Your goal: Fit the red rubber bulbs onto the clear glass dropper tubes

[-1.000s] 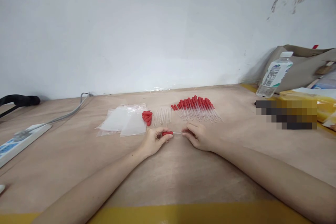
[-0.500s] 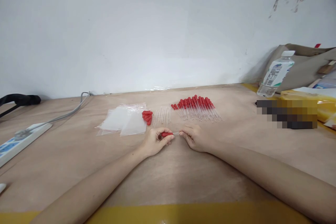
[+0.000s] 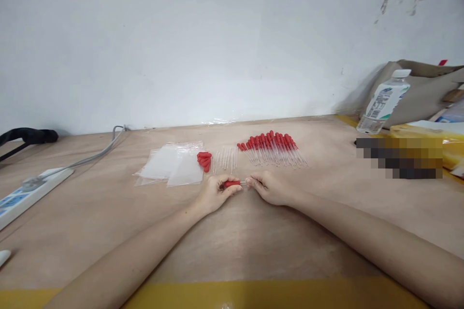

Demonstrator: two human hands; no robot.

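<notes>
My left hand point(image 3: 216, 194) pinches a red rubber bulb point(image 3: 232, 183) low over the brown table point(image 3: 235, 246). My right hand point(image 3: 270, 188) pinches the clear glass tube point(image 3: 243, 183) that runs into that bulb; only a short bit of tube shows between the two hands. Just behind lie a small heap of loose red bulbs point(image 3: 204, 160), a bunch of bare glass tubes point(image 3: 225, 159) and a row of several droppers with red bulbs fitted point(image 3: 271, 148).
Clear zip bags point(image 3: 170, 169) lie left of the bulbs. A white power strip point(image 3: 32, 188) with a grey cable is at far left. At right stand a water bottle point(image 3: 383, 101), a beige bag point(image 3: 424, 91) and yellow packaging point(image 3: 449, 147). Yellow tape point(image 3: 275, 294) edges the table front.
My right hand has slid left toward the left hand, and less of the glass tube shows between them. The left hand has kept its grip on the bulb.
</notes>
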